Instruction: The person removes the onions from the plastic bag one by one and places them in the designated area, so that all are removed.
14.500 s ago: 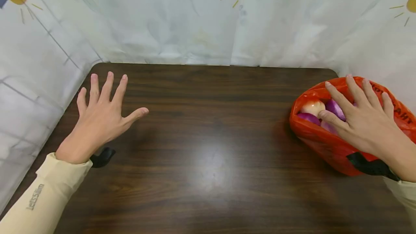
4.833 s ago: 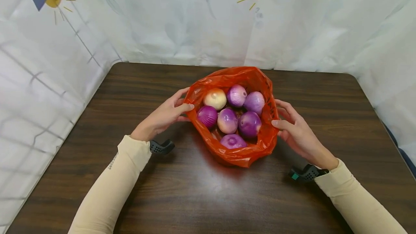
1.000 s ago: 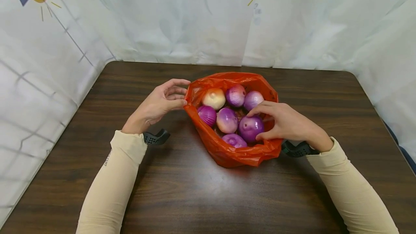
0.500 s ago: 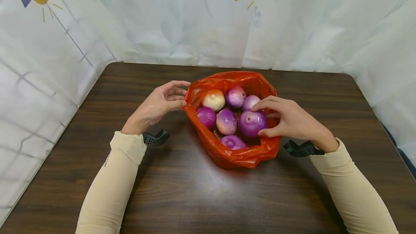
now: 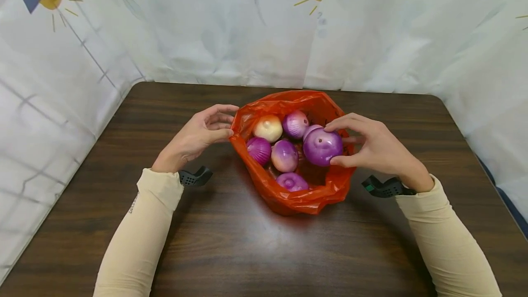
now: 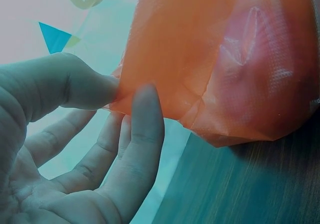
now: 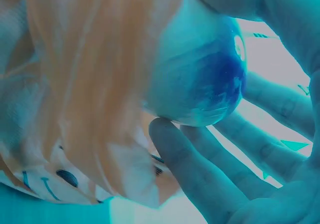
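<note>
Our right hand grips a purple onion; our left hand pinches the orange bag, whose wall hides lower onions.

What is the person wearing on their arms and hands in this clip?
Both arms wear long cream sleeves to the wrist; the left sleeve bears small dark lettering, too small to read. A black strap-on mount sits at each wrist, the right one with a small green spot. The left hand and right hand are bare.
</note>
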Motion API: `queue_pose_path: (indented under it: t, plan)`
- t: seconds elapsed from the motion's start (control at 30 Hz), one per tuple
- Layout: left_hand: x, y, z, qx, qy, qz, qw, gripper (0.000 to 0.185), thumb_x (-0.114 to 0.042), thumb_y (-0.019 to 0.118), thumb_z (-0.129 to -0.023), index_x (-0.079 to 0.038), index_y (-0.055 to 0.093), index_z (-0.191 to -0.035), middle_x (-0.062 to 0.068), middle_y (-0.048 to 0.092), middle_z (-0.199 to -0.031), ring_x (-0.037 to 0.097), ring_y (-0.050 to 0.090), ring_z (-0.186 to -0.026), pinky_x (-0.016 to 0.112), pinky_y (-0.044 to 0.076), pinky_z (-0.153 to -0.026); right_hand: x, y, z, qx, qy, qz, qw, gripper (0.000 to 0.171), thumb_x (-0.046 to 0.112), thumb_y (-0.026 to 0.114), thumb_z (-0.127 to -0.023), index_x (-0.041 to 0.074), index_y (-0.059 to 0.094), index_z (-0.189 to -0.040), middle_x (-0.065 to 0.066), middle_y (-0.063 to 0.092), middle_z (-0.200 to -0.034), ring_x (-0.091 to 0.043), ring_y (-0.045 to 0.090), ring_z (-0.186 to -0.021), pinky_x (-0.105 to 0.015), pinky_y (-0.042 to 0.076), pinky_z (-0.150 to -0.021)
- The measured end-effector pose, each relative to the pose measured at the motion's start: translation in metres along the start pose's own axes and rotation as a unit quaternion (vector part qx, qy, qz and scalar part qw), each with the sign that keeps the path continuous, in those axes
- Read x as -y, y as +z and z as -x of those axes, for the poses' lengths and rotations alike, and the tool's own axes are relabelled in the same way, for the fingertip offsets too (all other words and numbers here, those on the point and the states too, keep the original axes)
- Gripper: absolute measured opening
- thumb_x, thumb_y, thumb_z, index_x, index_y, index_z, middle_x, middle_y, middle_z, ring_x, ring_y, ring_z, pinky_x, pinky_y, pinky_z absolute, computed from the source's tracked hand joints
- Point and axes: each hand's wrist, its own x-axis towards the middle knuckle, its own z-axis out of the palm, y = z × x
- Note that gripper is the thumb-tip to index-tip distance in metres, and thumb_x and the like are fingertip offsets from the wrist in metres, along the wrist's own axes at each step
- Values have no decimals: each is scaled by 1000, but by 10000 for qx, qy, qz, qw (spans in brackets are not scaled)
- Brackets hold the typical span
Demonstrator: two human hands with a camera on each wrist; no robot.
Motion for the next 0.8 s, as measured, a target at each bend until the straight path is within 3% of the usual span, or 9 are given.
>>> queue_pose_path:
  t: [0.17, 0.47, 0.63, 0.8]
  plan:
    - [0, 0, 0, -14, 1, -38, 10000, 57, -11, 67, -100, -19, 46, -152, 11, 56, -140, 19, 64, -121, 32, 60, -97, -1, -7, 3, -267, -2, 88, 9996, 67, 7, 95, -71, 23, 67, -129, 8, 63, -132, -2, 61, -119, -13, 56, -90]
    - [0, -1, 0, 1, -30, -74, 10000, 57, -12, 67, -100, -20, 46, -152, 11, 56, -141, 20, 63, -124, 30, 60, -96, 2, -19, 7, -692, -191, -267, 9971, 71, -9, 92, -67, 10, 67, -130, -8, 62, -129, -10, 62, -119, -14, 56, -91]
    - [0, -2, 0, 13, -62, -87, 9999, 57, -13, 68, -100, -20, 45, -152, 11, 55, -141, 19, 62, -124, 31, 60, -97, 4, -26, 10, -891, -121, -502, 9947, 71, -14, 89, -67, 3, 65, -132, -4, 62, -130, -15, 62, -119, -15, 57, -92]
    - [2, -1, -1, 20, -32, -71, 10000, 58, -13, 68, -100, -19, 45, -152, 10, 56, -140, 17, 64, -122, 32, 60, -98, 4, -33, 14, -1051, 143, -594, 9926, 71, -14, 87, -70, 5, 64, -134, -5, 62, -132, -17, 63, -120, -14, 56, -93]
